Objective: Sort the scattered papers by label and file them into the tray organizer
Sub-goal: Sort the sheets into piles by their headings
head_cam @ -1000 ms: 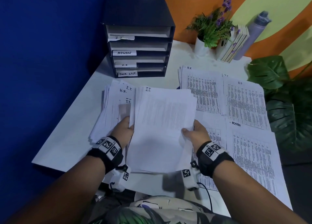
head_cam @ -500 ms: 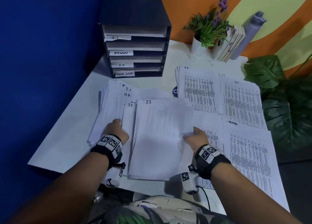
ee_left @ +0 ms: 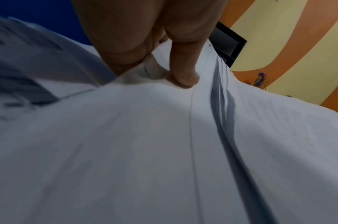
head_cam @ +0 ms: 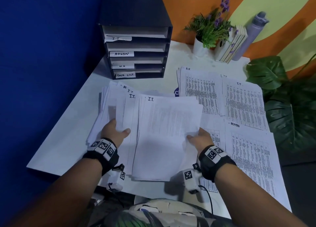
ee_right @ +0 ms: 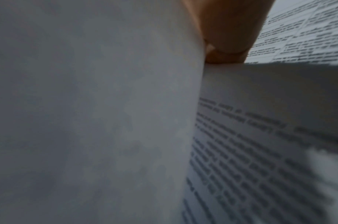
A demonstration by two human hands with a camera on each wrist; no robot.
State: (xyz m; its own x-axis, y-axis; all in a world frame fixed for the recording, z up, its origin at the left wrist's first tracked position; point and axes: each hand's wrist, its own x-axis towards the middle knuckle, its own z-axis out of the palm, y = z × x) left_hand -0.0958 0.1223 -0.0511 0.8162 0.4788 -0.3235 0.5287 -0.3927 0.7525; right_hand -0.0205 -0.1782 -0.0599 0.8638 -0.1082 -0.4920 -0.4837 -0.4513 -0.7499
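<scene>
The black tray organizer stands at the back left, its slots labelled I.T., ADMIN, H.R. and TASK LIST. My right hand grips the right edge of a thick paper stack marked I.T. in front of me; in the right wrist view a finger lies against that stack. My left hand pinches a single sheet marked I.T. on the fanned left pile. In the left wrist view its thumb presses on top of the sheet, the other fingers hidden beneath.
Printed sheets cover the right of the white table: one marked H.R., one I.T., one ADMIN. A potted plant, books and a grey bottle line the back. Large green leaves overhang the right edge. A blue wall bounds the left.
The left hand let go of the I.T. stack, moved left to the fanned pile and pinched a sheet marked I.T. The right hand kept hold of the stack's right edge.
</scene>
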